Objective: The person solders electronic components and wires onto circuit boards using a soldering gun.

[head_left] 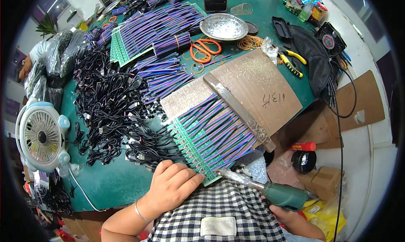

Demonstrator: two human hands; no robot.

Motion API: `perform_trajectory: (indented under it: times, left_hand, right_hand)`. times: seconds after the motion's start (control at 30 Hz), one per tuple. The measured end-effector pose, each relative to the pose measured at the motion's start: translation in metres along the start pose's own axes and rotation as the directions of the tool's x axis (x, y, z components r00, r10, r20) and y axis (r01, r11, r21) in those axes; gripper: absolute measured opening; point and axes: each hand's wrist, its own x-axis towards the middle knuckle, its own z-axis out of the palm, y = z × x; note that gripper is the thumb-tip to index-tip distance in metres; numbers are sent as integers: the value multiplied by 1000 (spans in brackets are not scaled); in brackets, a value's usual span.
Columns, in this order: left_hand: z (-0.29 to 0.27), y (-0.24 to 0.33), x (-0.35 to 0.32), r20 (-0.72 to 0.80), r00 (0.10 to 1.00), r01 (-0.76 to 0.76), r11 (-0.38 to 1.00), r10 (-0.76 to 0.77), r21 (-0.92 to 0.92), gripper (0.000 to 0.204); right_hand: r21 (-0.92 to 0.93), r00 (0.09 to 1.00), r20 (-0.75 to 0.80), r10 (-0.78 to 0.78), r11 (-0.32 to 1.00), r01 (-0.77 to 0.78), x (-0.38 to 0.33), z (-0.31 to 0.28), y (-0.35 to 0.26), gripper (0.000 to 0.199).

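Broadly, a green table spans the scene, with a brown board lying at its near right side. Left of that board spreads a tangled heap of black cables. A green circuit panel lies slanted at the board's near left, between the cables and rows of multicoloured wires that run right toward a wooden bar. From the right comes a soldering iron, its tip at the panel's near end; whether it touches cannot be told. Just left of that end is the left hand, fingers bent, tips at the panel's edge; I cannot tell if they pinch anything. Well right of the panel, the right hand grips the iron's handle from below, its fingers mostly hidden.
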Motion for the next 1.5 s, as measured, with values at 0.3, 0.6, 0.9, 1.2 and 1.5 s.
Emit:
perform_trajectory:
  times: [0.3,0.6,0.9,1.2,1.5]
  left_hand:
    - [-2,-2,1,9,1000,9,1000,-8,-23,23]
    - [-4,-3,6,24,999,28,999,-27,-42,21]
    - [-6,-2,10,59,998,41,998,-38,-46,18]
    - [-6,-5,11,51,998,34,998,-31,-48,18]
    - [-4,-4,12,10,999,35,998,-35,-54,15]
  right_hand:
    - [-256,972,104,-209,939,229,16,16,-34,25]
    - [-389,946,178,-271,864,320,21,17,-45,25]
    - [-251,961,104,-255,929,273,19,17,-33,25]
    - [-231,976,76,-204,949,216,18,21,-49,27]
    - [-318,960,144,-241,907,275,23,15,-49,29]
